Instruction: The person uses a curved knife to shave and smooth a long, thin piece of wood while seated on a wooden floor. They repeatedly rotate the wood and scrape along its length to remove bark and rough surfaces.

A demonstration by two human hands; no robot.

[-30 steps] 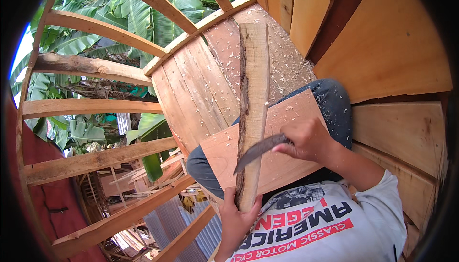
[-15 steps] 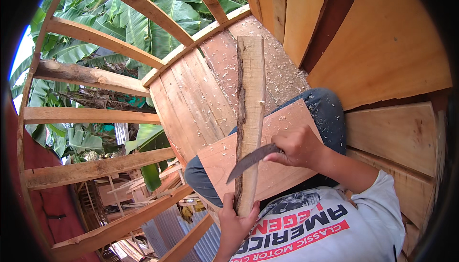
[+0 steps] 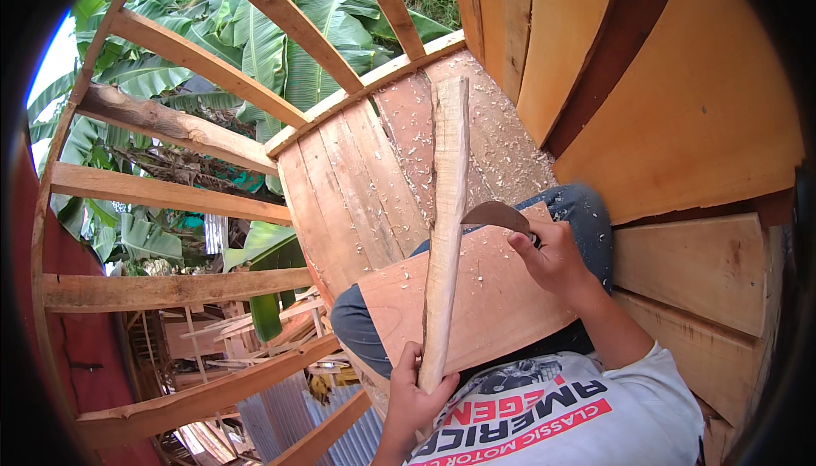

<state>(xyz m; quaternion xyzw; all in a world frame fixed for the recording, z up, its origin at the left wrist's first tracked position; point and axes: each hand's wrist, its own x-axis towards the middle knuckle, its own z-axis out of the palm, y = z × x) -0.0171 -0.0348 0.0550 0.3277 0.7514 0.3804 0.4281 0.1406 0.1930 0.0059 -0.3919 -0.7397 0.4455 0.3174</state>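
My left hand (image 3: 418, 398) is closed round the near end of a long strip of wood (image 3: 447, 211). The strip slants away from me, and dark bark shows along its left edge. In my right hand (image 3: 554, 264) is a knife with a broad, curved dark blade (image 3: 495, 214); my fingers cover its handle. The blade points left, and its tip meets or lies very near the strip's right edge about halfway along. A flat wooden board (image 3: 518, 304) rests across my lap beneath the strip, with a few shavings on it.
Pale shavings (image 3: 518, 156) litter the plank floor (image 3: 348, 185) ahead. Wooden wall panels (image 3: 680, 126) rise close on my right. To the left is an open frame of wooden slats (image 3: 178, 296), with banana leaves (image 3: 314, 41) beyond it.
The knife and my right hand have moved up and away along the strip, to its right side. The strip has turned, showing less bark. My left hand keeps its hold.
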